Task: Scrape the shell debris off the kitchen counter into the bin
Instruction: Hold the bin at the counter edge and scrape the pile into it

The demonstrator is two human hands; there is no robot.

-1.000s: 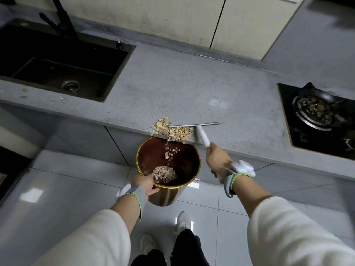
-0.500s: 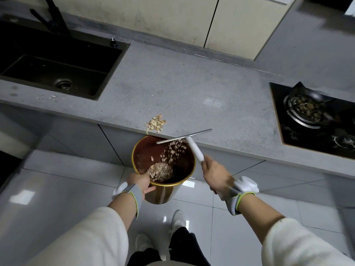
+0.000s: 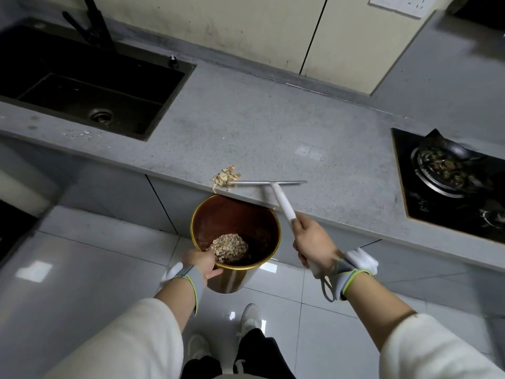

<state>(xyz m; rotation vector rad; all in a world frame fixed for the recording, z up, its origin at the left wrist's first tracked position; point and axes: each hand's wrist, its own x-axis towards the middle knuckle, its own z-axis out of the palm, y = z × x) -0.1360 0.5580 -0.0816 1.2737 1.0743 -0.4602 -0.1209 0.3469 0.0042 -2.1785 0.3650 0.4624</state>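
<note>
Since half a second ago the scraper point(image 3: 269, 184) has gone from over the bin back onto the counter; its blade now lies at the front edge, left end against the remaining shell debris point(image 3: 226, 177), centre frame. No shells are falling now. Right hand point(image 3: 314, 244), lower right of centre, fingers wrapped round the white handle. Left hand point(image 3: 201, 262) grips the near rim of the gold-rimmed bin point(image 3: 269, 222), held below the counter point(image 3: 246, 127) edge; a shell heap point(image 3: 230, 247) sits inside. A few crumbs point(image 3: 79, 134) lie before the sink point(image 3: 90, 86), upper left. Hob point(image 3: 451, 184) at right edge.
</note>
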